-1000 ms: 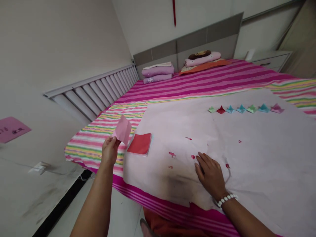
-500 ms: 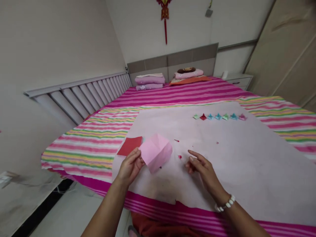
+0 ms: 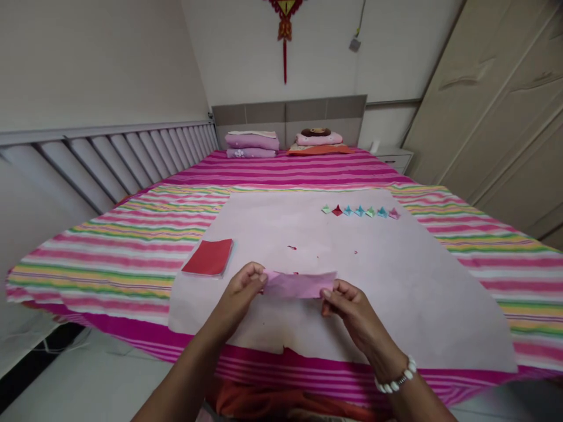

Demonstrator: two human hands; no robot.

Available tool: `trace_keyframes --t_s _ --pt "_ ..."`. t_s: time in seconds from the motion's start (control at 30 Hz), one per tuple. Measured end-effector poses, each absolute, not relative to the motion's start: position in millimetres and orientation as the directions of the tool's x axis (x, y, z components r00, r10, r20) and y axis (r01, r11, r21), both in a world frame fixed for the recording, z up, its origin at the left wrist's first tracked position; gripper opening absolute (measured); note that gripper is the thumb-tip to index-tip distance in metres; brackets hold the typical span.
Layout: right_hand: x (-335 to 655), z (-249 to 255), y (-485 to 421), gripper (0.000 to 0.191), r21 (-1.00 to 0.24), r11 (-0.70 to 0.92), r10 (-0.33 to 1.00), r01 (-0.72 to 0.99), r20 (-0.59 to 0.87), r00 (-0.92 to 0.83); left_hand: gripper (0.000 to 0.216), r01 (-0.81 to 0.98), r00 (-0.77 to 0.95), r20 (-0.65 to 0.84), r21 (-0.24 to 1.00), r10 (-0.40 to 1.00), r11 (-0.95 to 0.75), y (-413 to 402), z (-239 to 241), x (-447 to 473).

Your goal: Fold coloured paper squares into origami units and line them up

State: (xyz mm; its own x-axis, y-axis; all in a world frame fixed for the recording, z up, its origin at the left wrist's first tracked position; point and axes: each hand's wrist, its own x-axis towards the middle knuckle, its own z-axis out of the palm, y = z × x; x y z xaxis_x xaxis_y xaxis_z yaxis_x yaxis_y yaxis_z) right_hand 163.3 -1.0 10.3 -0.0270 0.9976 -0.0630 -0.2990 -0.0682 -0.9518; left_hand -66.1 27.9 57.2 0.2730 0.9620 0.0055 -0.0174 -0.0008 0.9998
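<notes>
- gone from spread wide to a narrow band, the pink paper now stretches between both hands; half a second ago only the left one had it.
- left hand pinches one end between thumb and fingers; right hand, with a bead bracelet at its wrist, pinches the other.
- the paper is held up over the near middle of a white sheet; it looks doubled over, though i cannot tell how neatly its edges meet.
- seven small folded papers, green, red, blue and pink, stand finished in a row farther back; the pink one in hand seems at an early fold.
- a stack of squares, red on top, lies unfolded at the left.
- small red marks dot the white sheet, which covers part of a striped bedspread.
- beyond are folded bedding, a grey headboard and a red wall hanging.
</notes>
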Motion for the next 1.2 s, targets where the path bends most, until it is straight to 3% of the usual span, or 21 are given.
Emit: trace_keyframes --t_s 0.1,0.17,0.2,0.27,0.33,0.4,0.47,0.57,0.6,0.73,0.77,0.9,1.07,1.2 --pt "165 10 -9 0.023 -0.965 0.035 0.999 -0.259 0.024 0.044 0.029 0.017 0.119 0.209 0.977 0.971 -0.212 23 48 -64" --pt "166 11 -15 0.021 -0.965 0.107 0.991 -0.238 0.086 0.099 0.067 -0.031 -0.024 0.288 0.957 0.957 -0.289 19 34 -61" --pt "167 12 -18 0.021 -0.965 0.144 0.985 -0.217 0.12 0.12 0.086 -0.093 -0.055 0.257 0.961 0.965 -0.262 15 25 -58" --pt "166 12 -24 0.019 -0.963 0.214 0.973 -0.164 0.196 0.124 0.098 -0.271 -0.061 0.107 0.955 0.992 -0.119 8 7 -49" --pt "163 11 -28 0.019 -0.957 0.253 0.966 -0.145 0.242 0.086 0.095 -0.451 0.109 -0.06 0.887 0.992 0.104 0 -7 -37" --pt "157 8 -32 0.02 -0.954 0.242 0.97 -0.176 0.239 0.04 0.078 -0.522 0.266 -0.116 0.817 0.957 0.244 -6 -12 -25" --pt "150 4 -34 0.024 -0.959 0.184 0.982 -0.214 0.187 0.009 0.051 -0.558 0.261 -0.166 0.777 0.951 0.289 -7 -8 -16" --pt "142 -1 -34 0.022 -0.956 0.103 0.995 -0.275 0.104 0.011 0.031 -0.603 0.241 -0.206 0.734 0.949 0.312 -5 6 -9" --pt "141 -2 -33 0.023 -0.945 0.093 0.996 -0.314 0.09 0.026 0.029 -0.6 0.232 -0.209 0.738 0.95 0.309 -4 10 -8" --pt "146 -2 -27 0.062 -0.905 0.049 0.994 -0.424 0.001 0.114 0.031 -0.47 0.185 -0.209 0.839 0.96 0.273 -4 19 -9" --pt "148 -2 -25 0.061 -0.907 0.027 0.992 -0.42 -0.028 0.124 0.033 -0.435 0.181 -0.212 0.859 0.96 0.271 -5 20 -9" --pt "149 0 -22 0.025 -0.934 -0.019 0.987 -0.356 -0.074 0.143 0.038 -0.456 0.219 -0.203 0.844 0.954 0.284 -5 24 -5" --pt "147 4 -25 0.023 -0.95 0.035 0.99 -0.309 -0.01 0.142 0.037 -0.509 0.308 -0.209 0.788 0.928 0.347 -7 25 1" --pt "156 1 -30 0.035 -0.96 0.213 0.972 -0.181 0.19 0.139 0.034 -0.532 0.244 -0.29 0.758 0.925 0.378 -6 27 -5"
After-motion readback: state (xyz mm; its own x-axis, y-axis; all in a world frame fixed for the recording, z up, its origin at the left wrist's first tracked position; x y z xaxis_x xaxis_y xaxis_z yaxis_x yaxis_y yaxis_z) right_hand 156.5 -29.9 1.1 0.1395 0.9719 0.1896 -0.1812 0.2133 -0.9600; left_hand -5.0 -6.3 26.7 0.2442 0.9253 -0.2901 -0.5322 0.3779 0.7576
